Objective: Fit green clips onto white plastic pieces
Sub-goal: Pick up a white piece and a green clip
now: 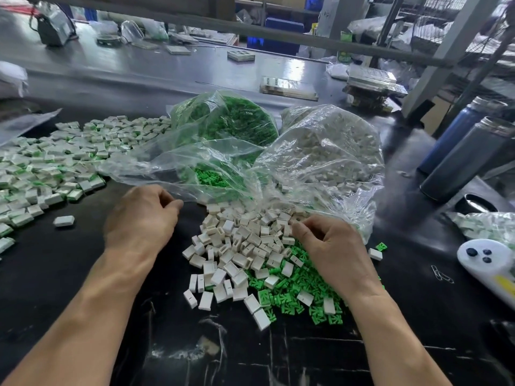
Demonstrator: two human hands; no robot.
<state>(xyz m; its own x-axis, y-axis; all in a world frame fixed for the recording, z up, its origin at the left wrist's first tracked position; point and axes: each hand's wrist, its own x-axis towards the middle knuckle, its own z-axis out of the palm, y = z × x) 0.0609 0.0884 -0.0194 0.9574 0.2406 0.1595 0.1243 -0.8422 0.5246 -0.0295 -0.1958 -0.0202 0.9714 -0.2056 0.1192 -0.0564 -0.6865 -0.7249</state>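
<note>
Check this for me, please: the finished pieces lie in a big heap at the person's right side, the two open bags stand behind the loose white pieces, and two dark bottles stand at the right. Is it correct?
Not quite. In the head view the heap of finished pieces lies at the person's left side, not the right. The rest holds: the two open bags stand behind the loose white pieces, and the two dark bottles stand at the right.

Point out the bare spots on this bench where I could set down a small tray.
Bare black bench lies between the assembled pile and the left hand, and along the near edge below the loose white pieces. The centre is crowded: bags, green clips, right hand.
</note>
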